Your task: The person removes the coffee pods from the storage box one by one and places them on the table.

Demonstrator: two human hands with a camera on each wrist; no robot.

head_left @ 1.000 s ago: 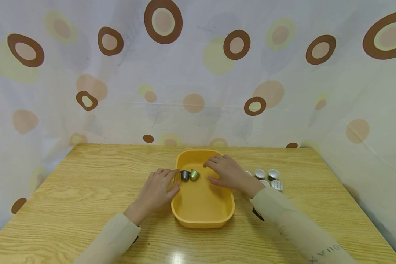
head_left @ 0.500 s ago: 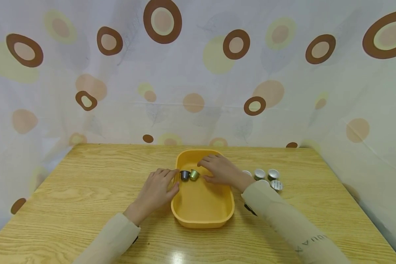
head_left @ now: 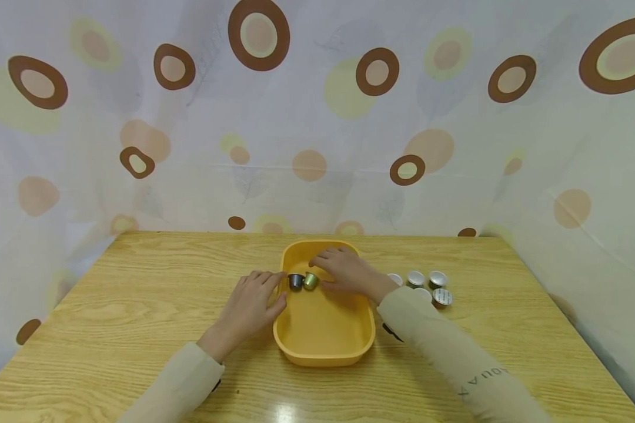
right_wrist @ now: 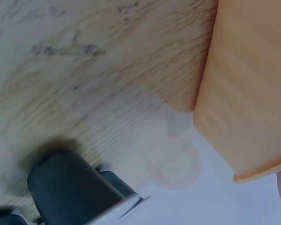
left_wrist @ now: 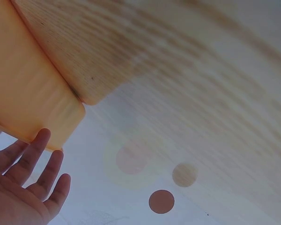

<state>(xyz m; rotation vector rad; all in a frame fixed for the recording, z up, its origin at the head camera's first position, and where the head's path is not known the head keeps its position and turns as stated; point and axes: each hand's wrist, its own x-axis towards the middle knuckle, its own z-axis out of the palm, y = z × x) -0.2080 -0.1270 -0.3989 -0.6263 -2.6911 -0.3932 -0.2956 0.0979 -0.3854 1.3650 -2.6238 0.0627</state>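
Observation:
A yellow-orange plastic tray [head_left: 325, 356] stands on the table in the head view. Inside it, near the left wall, a dark grey coffee capsule [head_left: 295, 282] and a green-gold coffee capsule [head_left: 310, 281] lie side by side. My left hand [head_left: 249, 305] rests at the tray's left rim. In the left wrist view its fingers [left_wrist: 35, 152] are spread, their tips against the tray's outer wall. My right hand [head_left: 346, 271] reaches over the right rim into the tray, fingers loosely bent and holding nothing visible. Its fingertips are just right of the green-gold capsule; contact cannot be made out.
Right of the tray, several coffee capsules [head_left: 437, 279] stand on the wooden table [head_left: 153, 294] with silver lids up, some partly behind my right sleeve [head_left: 434, 335]. One dark capsule [right_wrist: 75, 187] shows large in the right wrist view. A patterned curtain [head_left: 275, 129] hangs behind the table.
My right hand has moved left across the tray, closer to the green-gold capsule. The left hand and both capsules inside the tray stay where they were.

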